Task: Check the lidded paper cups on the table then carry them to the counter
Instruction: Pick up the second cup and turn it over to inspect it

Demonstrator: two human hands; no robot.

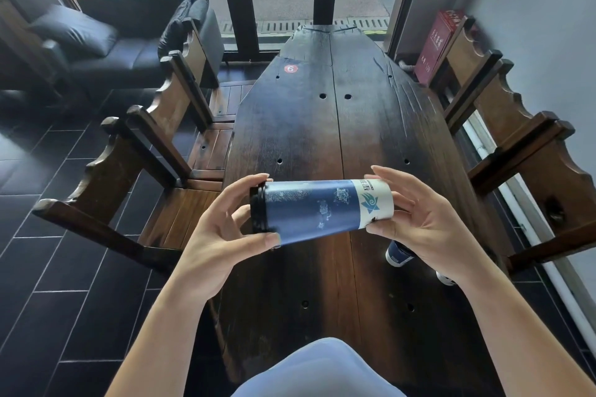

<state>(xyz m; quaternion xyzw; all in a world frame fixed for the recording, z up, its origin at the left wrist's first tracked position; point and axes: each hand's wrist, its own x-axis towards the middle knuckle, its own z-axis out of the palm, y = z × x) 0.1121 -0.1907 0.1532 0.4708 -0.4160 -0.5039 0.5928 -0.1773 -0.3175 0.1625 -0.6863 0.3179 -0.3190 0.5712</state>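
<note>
A tall blue and white paper cup (319, 208) with a black lid lies sideways in the air above the dark wooden table (309, 126). Its lid points left. My left hand (222, 235) grips the lid end with thumb and fingers. My right hand (419, 219) holds the white bottom end. Under my right hand a second blue cup (398, 255) stands on the table, mostly hidden. A small white piece of what may be a third cup (446, 279) shows by my right wrist.
Wooden chairs (154, 151) line the left side of the table and more chairs (516, 126) the right. A black sofa (106, 42) stands far left by the glass front. A red box (435, 42) leans at the right wall. A red number sticker (290, 69) marks the tabletop.
</note>
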